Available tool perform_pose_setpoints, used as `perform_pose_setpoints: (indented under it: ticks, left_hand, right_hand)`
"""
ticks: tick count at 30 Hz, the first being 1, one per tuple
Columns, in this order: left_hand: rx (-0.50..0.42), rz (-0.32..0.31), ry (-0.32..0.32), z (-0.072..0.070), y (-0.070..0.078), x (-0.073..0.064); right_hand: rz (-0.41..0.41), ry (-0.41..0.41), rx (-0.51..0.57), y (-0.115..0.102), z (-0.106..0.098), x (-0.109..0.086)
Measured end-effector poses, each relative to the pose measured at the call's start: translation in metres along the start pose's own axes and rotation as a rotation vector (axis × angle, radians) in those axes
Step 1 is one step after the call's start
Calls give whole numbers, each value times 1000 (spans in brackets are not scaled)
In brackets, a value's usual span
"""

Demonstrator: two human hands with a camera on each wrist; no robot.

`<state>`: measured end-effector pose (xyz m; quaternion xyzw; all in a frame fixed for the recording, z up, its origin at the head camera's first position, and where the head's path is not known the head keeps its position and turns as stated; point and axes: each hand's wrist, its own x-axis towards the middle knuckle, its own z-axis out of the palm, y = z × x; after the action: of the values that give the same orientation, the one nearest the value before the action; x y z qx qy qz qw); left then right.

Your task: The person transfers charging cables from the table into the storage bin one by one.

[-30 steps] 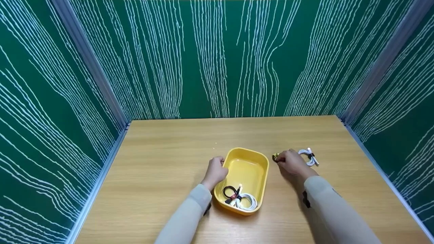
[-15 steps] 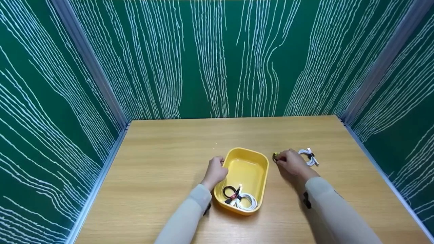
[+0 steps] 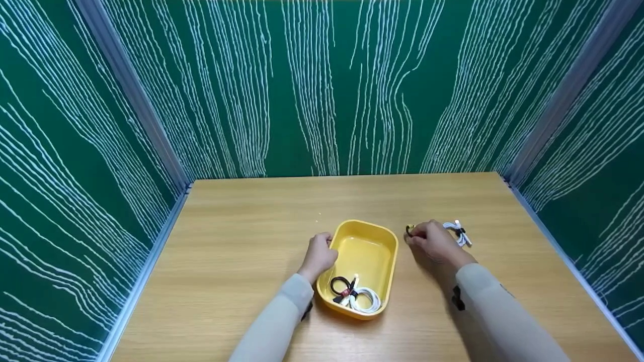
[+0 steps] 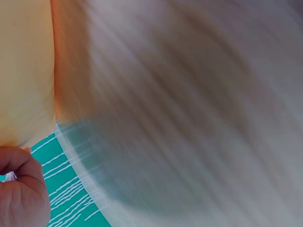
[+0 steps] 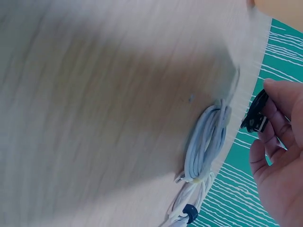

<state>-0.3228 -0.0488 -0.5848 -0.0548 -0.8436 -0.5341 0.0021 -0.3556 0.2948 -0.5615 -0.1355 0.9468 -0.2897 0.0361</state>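
In the head view my left hand [image 3: 319, 255] grips the left rim of a yellow bin [image 3: 393, 251], thumb over the edge. A black cable [image 3: 343, 286] with a red tie and a white coiled cable [image 3: 370, 300] lie at the bin's near end. Right of the bin, my right hand [image 3: 436, 243] pinches another small coiled black cable [image 5: 255, 111]; its metal plug shows in the right wrist view. A bit of yellow shows on it in the head view. A white coiled cable [image 3: 459, 233] with a black tie lies on the table just right of that hand.
The wooden table [image 3: 241, 241] is enclosed by green walls [image 3: 347, 100] with white wavy lines. Grey metal posts [image 3: 138, 95] stand at the back corners. In the left wrist view the bin's wall [image 4: 26, 66] fills the left edge.
The black cable at my right fingertips has tilted and risen slightly, with its yellow part now less visible. My left hand and the bin have stayed in place.
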Motion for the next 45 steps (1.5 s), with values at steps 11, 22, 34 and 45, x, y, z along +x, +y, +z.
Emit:
perform_pose_setpoints:
  ticks: [11,22,34,45]
  left_hand:
    - [-8,4,2,0,1,-1]
    - [10,7,5,-2,5,-3]
    - [2,5,0,-1,4,-2]
    - [-33,-1,-18,-2,4,-3]
  right_hand:
    - [73,9,7,-9,-7,-5]
    - [-89,110,-36,-21,-9,-9]
    - [-46,74,-22,-41,-14,-12]
    - [-108,99,-13,-53,-12,-17]
